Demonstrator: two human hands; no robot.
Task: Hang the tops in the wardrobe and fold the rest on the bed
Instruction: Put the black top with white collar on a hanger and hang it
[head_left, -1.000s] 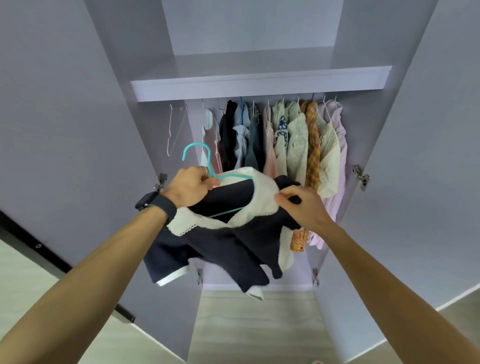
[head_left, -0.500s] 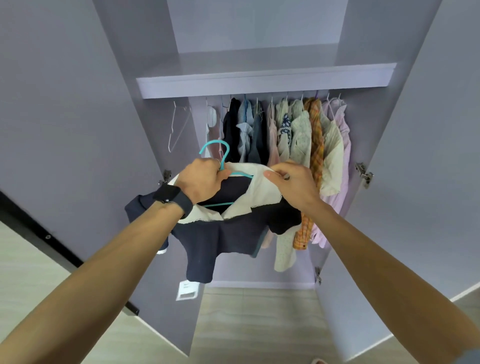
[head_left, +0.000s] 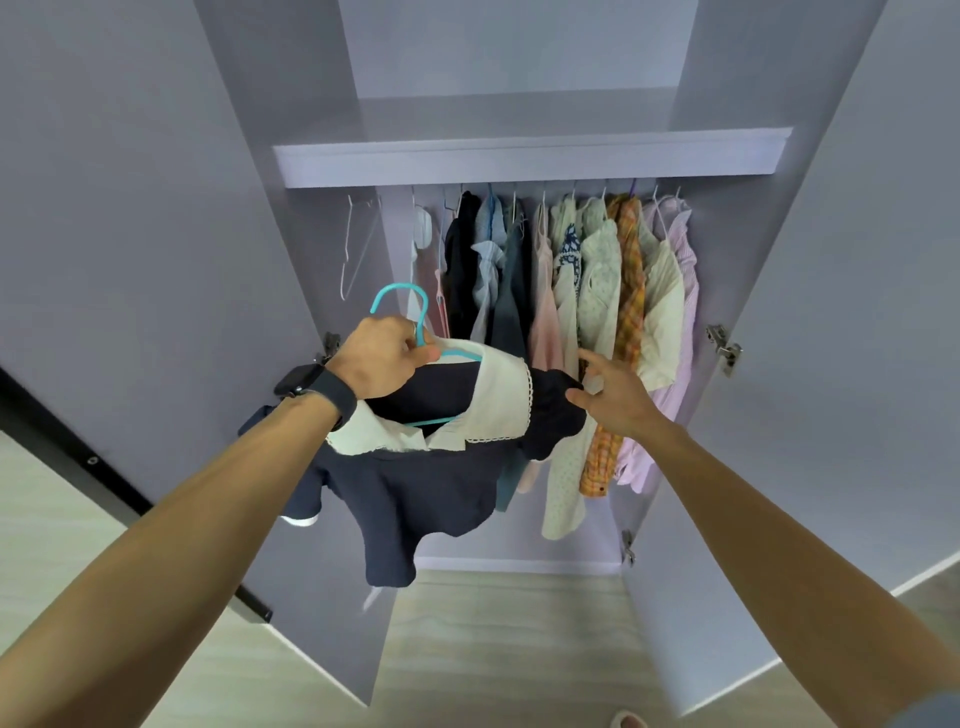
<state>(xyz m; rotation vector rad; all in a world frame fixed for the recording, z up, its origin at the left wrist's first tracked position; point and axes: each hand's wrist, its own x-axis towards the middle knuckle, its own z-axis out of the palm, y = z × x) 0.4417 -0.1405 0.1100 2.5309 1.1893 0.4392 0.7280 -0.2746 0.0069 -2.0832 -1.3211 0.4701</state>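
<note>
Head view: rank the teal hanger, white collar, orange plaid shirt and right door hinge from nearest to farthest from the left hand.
1. The teal hanger: gripped in the left hand itself.
2. The white collar: just right of that hand.
3. The orange plaid shirt: hanging further right and deeper in.
4. The right door hinge: farthest, at the far right.
</note>
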